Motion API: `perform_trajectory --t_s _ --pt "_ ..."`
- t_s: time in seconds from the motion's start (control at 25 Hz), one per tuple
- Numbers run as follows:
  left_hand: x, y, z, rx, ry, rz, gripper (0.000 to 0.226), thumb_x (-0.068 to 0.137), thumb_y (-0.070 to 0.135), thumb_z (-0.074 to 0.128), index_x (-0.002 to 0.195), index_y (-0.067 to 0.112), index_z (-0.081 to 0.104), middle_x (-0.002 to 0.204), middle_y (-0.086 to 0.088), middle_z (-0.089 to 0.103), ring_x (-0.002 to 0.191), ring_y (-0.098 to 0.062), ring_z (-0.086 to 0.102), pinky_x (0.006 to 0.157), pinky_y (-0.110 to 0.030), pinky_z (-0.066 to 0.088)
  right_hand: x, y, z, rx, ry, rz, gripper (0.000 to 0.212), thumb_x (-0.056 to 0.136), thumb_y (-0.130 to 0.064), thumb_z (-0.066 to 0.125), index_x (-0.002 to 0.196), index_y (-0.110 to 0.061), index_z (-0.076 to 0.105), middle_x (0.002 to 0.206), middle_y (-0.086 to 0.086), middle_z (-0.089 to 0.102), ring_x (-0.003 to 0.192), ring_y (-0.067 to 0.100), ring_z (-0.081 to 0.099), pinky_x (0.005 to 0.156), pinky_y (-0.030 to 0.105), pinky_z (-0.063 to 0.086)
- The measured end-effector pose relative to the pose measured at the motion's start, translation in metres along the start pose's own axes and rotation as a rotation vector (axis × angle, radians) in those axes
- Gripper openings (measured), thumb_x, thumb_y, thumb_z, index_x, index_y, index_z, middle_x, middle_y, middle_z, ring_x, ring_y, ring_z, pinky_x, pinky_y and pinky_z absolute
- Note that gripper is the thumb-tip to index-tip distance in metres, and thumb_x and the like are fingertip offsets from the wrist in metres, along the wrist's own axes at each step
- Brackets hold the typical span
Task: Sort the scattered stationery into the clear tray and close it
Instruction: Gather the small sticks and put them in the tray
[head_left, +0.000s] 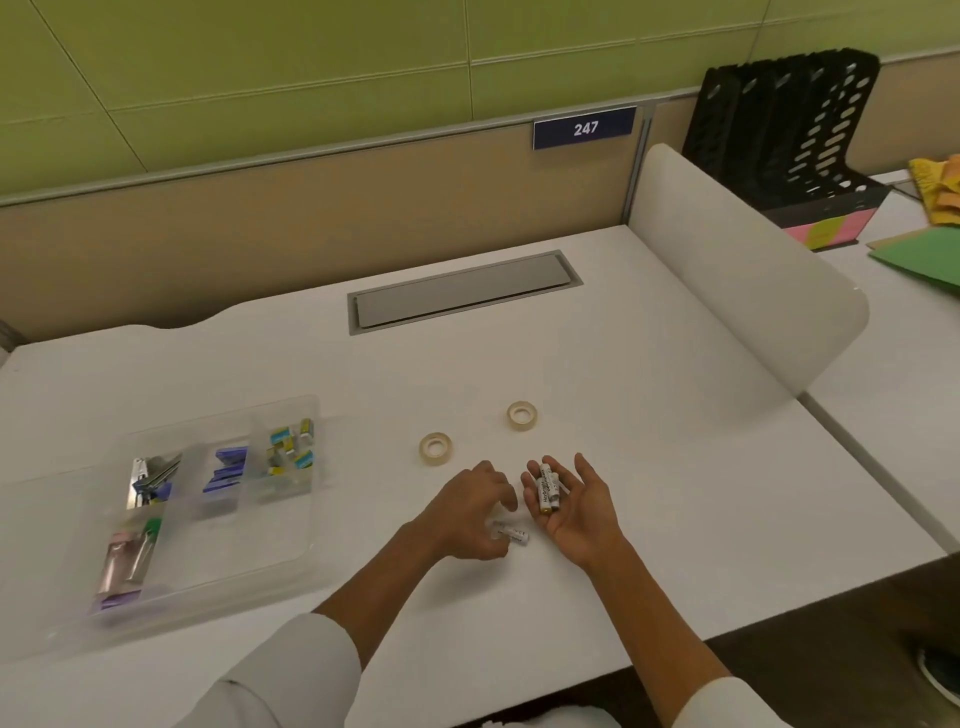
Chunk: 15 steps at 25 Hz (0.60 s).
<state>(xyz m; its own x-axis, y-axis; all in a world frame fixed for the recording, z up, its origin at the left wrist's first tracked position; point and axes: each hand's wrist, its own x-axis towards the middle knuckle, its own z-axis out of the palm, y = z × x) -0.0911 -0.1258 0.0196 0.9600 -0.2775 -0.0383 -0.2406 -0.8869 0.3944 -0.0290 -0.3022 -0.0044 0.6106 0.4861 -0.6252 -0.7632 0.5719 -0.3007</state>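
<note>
Office cubicle, green panelled wall and tan partition behind; white surface (597, 364) with a grey cable hatch (462, 293) set into it. Clear tray (306, 525): at the left of the surface, lid not on, divided into compartments already stocked by kind, namely metal clips far left, blue packets in the middle, small green-and-yellow boxes at the far right, and tubes or markers in the long near-left compartment; like is kept with like, which appears to be why loose items are being gathered in batches. Right hand (571, 506): palm up, fingers loosely spread, cupped as a holding dish for several small white cylinders (548, 491), probably batteries or correction sticks, lying along the palm; held low, just above the surface near its front. Left hand (470, 512): palm down, fingers curled and partly closed over one more white cylinder (511, 534) lying on the surface, apparently touching it; whether it is actually gripped cannot be told. Both forearms reach forward from white sleeves, converging. Two tape rolls (435, 449) (521, 415): flat on the surface beyond the hands, apart from each other, not yet sorted. Black file rack (789, 130): on the neighbouring desk, right, irrelevant.
</note>
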Motion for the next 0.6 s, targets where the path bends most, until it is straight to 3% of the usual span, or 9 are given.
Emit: perform_trajectory --t_s 0.12,0.24,0.44,0.6 --pt "0.0 0.005 0.013 0.138 -0.066 0.086 0.033 0.068 0.028 0.067 0.099 0.02 0.068 0.091 0.006 0.068 0.089 -0.016 0.05 0.072 -0.033 0.046 -0.001 -0.002 -0.003 -0.012 0.005 0.003 0.047 0.098 -0.045 0.051 0.124 -0.007 0.058 0.114 0.017 0.07 0.102 0.034 0.068 0.076 0.039 0.061" --pt "0.001 0.008 0.023 0.187 -0.034 0.109 0.022 0.07 0.013 0.062 0.09 0.018 0.069 0.082 0.003 0.07 0.08 -0.019 0.051 0.069 -0.038 0.048 -0.003 -0.005 -0.005 -0.019 0.003 0.004 0.048 0.098 -0.044 0.051 0.126 -0.006 0.058 0.115 0.017 0.069 0.104 0.034 0.067 0.079 0.04 0.061" --pt "-0.004 0.01 0.008 0.007 0.127 -0.01 0.022 0.071 0.014 0.065 0.092 0.016 0.069 0.083 0.001 0.068 0.083 -0.018 0.054 0.065 -0.033 0.047 -0.003 -0.007 -0.004 -0.037 -0.013 0.019 0.05 0.098 -0.045 0.051 0.127 -0.005 0.057 0.117 0.019 0.069 0.101 0.036 0.07 0.081 0.043 0.061" --pt "-0.003 0.006 -0.012 -0.102 0.278 0.022 0.023 0.07 0.011 0.066 0.092 0.017 0.068 0.081 0.005 0.065 0.083 -0.016 0.052 0.066 -0.032 0.048 -0.002 0.003 0.004 -0.048 -0.049 0.078 0.049 0.097 -0.045 0.052 0.124 -0.004 0.057 0.119 0.022 0.068 0.098 0.038 0.071 0.08 0.046 0.061"
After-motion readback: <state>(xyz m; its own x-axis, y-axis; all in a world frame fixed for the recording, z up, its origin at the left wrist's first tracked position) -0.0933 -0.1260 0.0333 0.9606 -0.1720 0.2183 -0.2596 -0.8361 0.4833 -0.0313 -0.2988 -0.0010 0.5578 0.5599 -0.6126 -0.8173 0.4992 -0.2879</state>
